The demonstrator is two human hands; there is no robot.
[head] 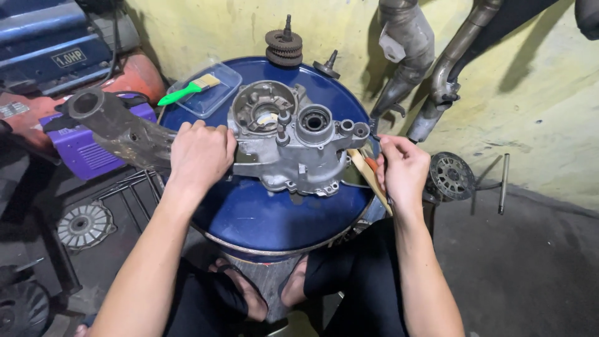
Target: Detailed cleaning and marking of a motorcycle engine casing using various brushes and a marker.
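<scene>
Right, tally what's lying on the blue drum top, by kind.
Grey cast-metal engine case: 1
Clear plastic tray: 1
Green-handled paintbrush: 1
Dark gear stack: 1
Small dark cone-shaped metal part: 1
Total: 5

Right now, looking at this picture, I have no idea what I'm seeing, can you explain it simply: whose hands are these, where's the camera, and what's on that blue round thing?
There is one picture, taken by a camera worn on a person's head and looking down, so the two bare arms are that person's own. They sit behind a blue drum whose round top serves as a workbench.

On the drum lies a grey metal engine casing with round openings. The left hand rests on its left edge, steadying it. The right hand is at its right edge and grips a thin tool with a wooden handle; the tip is hard to make out.

Further back on the drum sit a clear plastic tray holding a green-handled paintbrush, and a stack of gears. Exhaust pipes lean against the yellow wall behind.
</scene>
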